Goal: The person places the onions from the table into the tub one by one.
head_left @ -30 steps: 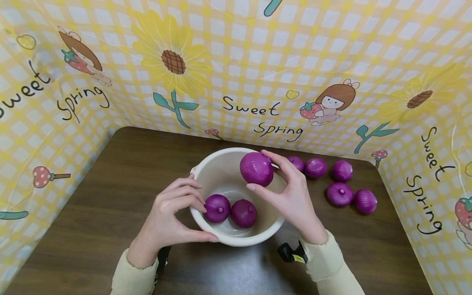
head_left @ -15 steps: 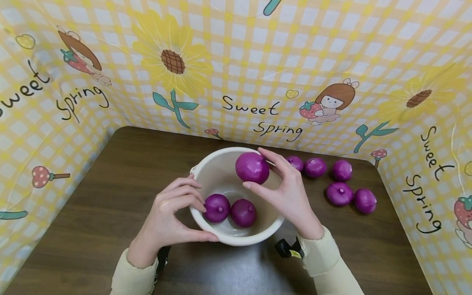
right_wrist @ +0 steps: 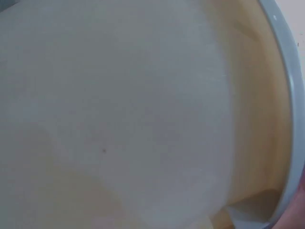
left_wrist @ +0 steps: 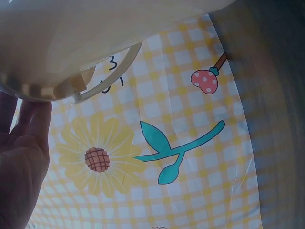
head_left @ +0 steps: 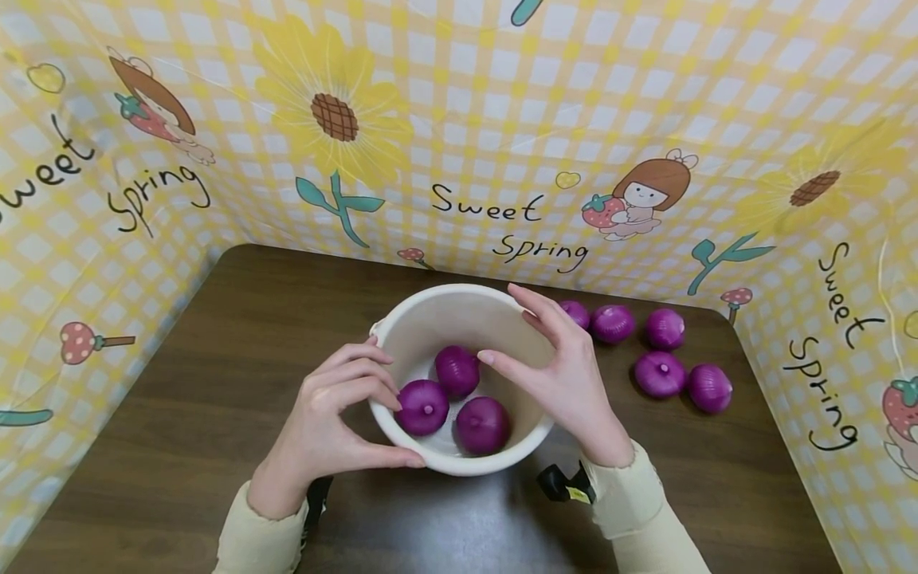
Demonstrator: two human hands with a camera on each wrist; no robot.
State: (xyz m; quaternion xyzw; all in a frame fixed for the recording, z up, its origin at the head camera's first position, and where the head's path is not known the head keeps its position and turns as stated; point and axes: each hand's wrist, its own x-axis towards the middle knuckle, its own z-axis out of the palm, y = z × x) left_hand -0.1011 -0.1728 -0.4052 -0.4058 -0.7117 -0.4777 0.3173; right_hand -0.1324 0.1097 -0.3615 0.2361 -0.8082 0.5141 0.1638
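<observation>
A white bucket [head_left: 450, 292] stands on the table in the head view, with three purple onions at its bottom: one at the left [head_left: 423, 407], one farther back [head_left: 457, 371] and one nearer the front [head_left: 483, 425]. My left hand [head_left: 333, 410] holds the bucket's left side, fingers over the rim and thumb along its near edge. Over the right rim my right hand [head_left: 562, 371] hovers, thumb and fingers spread with nothing between them. In the left wrist view, the bucket wall [left_wrist: 95, 33] and its handle [left_wrist: 114, 74] show. The bucket wall [right_wrist: 133, 105] fills most of the right wrist view.
Right of the bucket lie several more onions, among them one farthest right [head_left: 710, 389] and one beside it [head_left: 661, 375]. The brown table [head_left: 215, 359] is bordered by a yellow checked cloth [head_left: 466, 119] at the back and both sides.
My right hand has let go of the onion it held over the bucket; that onion is now inside with the other two. The front onion has shifted slightly. My left hand stays put.
</observation>
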